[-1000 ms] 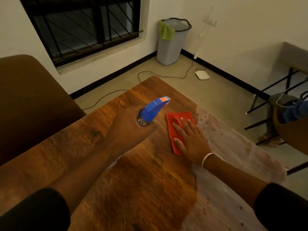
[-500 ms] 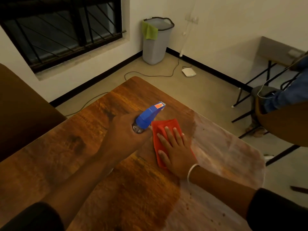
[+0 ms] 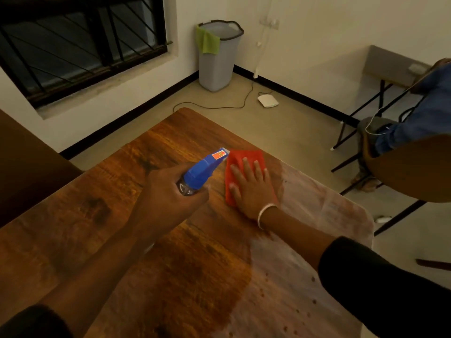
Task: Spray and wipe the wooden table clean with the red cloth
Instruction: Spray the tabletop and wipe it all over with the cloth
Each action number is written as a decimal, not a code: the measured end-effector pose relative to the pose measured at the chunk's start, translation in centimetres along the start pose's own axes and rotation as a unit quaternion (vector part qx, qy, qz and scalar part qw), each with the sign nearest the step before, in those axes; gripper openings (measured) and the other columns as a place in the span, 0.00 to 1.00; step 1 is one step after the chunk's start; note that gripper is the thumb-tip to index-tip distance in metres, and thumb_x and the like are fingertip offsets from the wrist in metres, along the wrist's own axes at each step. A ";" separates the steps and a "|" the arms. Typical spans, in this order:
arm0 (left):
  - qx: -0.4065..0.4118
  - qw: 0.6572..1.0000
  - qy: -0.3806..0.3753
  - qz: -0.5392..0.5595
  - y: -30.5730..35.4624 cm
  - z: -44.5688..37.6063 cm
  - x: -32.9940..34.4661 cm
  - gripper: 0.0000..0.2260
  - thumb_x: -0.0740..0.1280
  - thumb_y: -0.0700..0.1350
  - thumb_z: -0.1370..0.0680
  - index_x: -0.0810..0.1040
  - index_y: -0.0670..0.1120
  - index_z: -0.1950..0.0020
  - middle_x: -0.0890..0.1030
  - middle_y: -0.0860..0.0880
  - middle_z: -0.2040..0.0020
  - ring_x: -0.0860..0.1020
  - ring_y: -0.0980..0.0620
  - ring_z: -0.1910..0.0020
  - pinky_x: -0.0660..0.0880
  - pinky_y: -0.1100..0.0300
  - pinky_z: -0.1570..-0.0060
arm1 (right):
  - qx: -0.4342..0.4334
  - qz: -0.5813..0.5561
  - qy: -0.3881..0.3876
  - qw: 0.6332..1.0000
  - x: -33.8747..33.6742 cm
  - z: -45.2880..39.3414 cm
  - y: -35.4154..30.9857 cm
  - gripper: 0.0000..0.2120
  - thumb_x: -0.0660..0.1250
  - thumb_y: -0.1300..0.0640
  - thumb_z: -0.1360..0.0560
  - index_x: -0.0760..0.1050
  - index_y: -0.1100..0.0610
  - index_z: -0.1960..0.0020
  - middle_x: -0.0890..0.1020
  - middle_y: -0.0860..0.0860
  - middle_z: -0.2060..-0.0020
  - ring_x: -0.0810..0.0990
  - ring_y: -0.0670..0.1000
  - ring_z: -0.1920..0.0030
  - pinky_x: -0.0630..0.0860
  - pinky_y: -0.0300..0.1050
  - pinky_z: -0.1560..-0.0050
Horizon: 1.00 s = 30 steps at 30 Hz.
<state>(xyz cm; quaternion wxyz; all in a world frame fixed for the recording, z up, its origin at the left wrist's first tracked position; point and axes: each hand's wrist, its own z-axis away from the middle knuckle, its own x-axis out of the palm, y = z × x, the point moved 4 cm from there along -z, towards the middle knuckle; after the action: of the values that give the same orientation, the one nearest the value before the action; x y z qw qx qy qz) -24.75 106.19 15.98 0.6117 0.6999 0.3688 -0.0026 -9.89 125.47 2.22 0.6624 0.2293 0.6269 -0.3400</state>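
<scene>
The wooden table point(image 3: 102, 215) fills the lower part of the view; its right side carries a pale, dusty film with dark specks, while the left and middle look dark and glossy. My left hand point(image 3: 168, 193) grips a spray bottle point(image 3: 205, 169) with a blue trigger head, nozzle aimed toward the far right. Just right of the nozzle, my right hand point(image 3: 253, 189) presses flat, fingers straight, on the folded red cloth point(image 3: 241, 158) near the table's far edge. A white bangle sits on that wrist.
A grey bin point(image 3: 218, 54) with a green cloth over its rim stands in the corner. A cable and white device point(image 3: 267, 101) lie on the floor. Chairs stand at the right point(image 3: 412, 167) and left point(image 3: 26, 162); a barred window is at the far left.
My right hand has slid the red cloth to the left and back toward the far edge. The left hand keeps the spray bottle beside it.
</scene>
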 end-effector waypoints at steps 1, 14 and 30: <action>-0.011 1.000 0.008 0.004 -0.2 -0.1 -0.3 0.08 0.73 0.52 0.29 0.80 0.51 0.53 0.80 0.47 0.66 0.77 0.50 0.70 0.75 0.70 0.72 | -0.040 0.006 -0.010 0.999 0.4 1.2 -0.3 0.32 0.41 0.34 0.16 0.47 0.43 0.14 0.45 0.51 0.14 0.41 0.61 0.15 0.44 0.66 0.17; -0.036 0.998 0.001 0.060 0.6 -0.4 -3.8 0.08 0.71 0.41 0.23 0.79 0.47 0.44 0.82 0.41 0.61 0.81 0.41 0.63 0.80 0.57 0.62 | 0.032 -0.002 0.000 0.999 -0.7 -2.0 -0.3 0.32 0.45 0.33 0.15 0.45 0.42 0.14 0.43 0.50 0.14 0.40 0.61 0.15 0.42 0.66 0.17; -0.018 0.999 -0.017 0.043 1.8 2.4 -0.9 0.13 0.74 0.47 0.27 0.77 0.66 0.55 0.77 0.57 0.69 0.73 0.58 0.73 0.72 0.71 0.71 | 0.029 -0.039 0.035 0.998 -0.6 -1.2 -1.8 0.25 0.49 0.47 0.12 0.57 0.45 0.15 0.53 0.50 0.14 0.49 0.60 0.15 0.47 0.63 0.17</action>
<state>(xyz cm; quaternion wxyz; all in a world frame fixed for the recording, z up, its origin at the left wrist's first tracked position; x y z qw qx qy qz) -23.39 103.74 17.35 0.6297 0.7041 0.3277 0.0180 -11.98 125.25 2.90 0.6196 0.2353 0.6480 -0.3753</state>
